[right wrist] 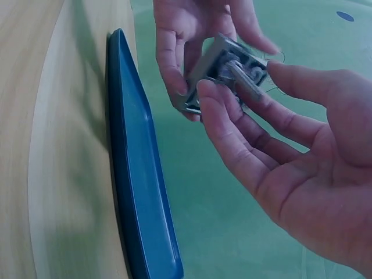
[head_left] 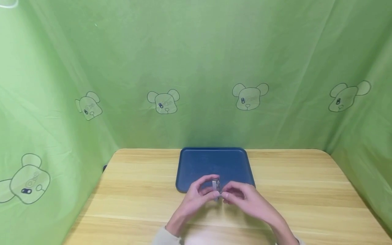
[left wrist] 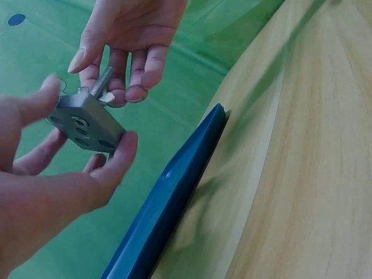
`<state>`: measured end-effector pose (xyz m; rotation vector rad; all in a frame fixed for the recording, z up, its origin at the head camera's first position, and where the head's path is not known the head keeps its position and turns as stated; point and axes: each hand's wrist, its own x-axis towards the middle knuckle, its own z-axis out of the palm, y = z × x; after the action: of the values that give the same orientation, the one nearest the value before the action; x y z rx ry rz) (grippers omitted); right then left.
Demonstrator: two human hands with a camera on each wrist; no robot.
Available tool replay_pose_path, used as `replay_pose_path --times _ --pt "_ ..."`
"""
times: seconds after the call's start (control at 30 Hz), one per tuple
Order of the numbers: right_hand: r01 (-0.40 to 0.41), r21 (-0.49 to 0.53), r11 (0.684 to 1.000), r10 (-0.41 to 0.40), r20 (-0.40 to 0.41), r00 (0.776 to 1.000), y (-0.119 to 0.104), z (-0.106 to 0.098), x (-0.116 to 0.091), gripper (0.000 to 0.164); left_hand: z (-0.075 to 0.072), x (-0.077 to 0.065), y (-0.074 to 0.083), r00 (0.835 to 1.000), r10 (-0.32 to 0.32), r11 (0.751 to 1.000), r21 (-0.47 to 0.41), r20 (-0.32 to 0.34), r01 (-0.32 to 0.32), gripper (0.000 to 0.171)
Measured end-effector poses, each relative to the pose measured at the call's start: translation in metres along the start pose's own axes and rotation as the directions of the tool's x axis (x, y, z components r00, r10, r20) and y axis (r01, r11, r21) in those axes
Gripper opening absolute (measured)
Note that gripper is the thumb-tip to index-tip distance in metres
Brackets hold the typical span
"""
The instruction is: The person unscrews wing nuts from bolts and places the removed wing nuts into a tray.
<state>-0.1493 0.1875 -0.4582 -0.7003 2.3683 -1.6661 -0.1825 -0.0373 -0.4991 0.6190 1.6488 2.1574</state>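
Metal block (left wrist: 104, 121) is gripped by left fingers (left wrist: 119, 163); bolt (left wrist: 101, 82) could be dropped if tilted, hold of right fingers (left wrist: 154, 65) unclear.

a small, drilled grey metal block (left wrist: 93, 119) is held on edge up off the table (head_left: 137, 183), a threaded bolt (left wrist: 102, 82) jutting sideways.

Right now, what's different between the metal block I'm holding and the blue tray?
The metal block is grey, while the tray is blue. The block is far smaller than the tray. The block is held up in your left hand, whereas the tray lies on the table. The block has holes in its face; the tray is shallow with a raised rim. Both look roughly rectangular.
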Motion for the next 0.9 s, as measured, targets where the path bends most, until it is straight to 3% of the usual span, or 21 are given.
replay_pose_path --times 0.1,0.2,0.43,0.9 --pt "-0.005 0.018 1.0 0.006 -0.022 1.0 -0.0007 0.0016 0.0006 0.017 -0.001 -0.0005 0.0 0.998 -0.016 0.998 -0.061 0.067 0.02 0.079" --pt "0.0 0.024 1.0 0.001 -0.051 0.999 0.0001 0.0027 0.0018 0.016 -0.0011 -0.0006 0.0007 0.994 -0.023 0.996 -0.082 0.103 0.032 0.088" --pt "0.002 0.013 1.0 -0.001 -0.09 0.996 0.0009 0.0043 0.0037 0.015 0.0021 -0.0002 0.003 0.998 -0.013 1.0 0.009 0.058 0.012 0.082" --pt "-0.024 0.069 0.997 0.033 -0.126 0.991 -0.0056 0.0054 0.0027 0.022 0.002 0.0003 0.003 0.998 0.024 0.999 0.047 0.055 -0.026 0.077"
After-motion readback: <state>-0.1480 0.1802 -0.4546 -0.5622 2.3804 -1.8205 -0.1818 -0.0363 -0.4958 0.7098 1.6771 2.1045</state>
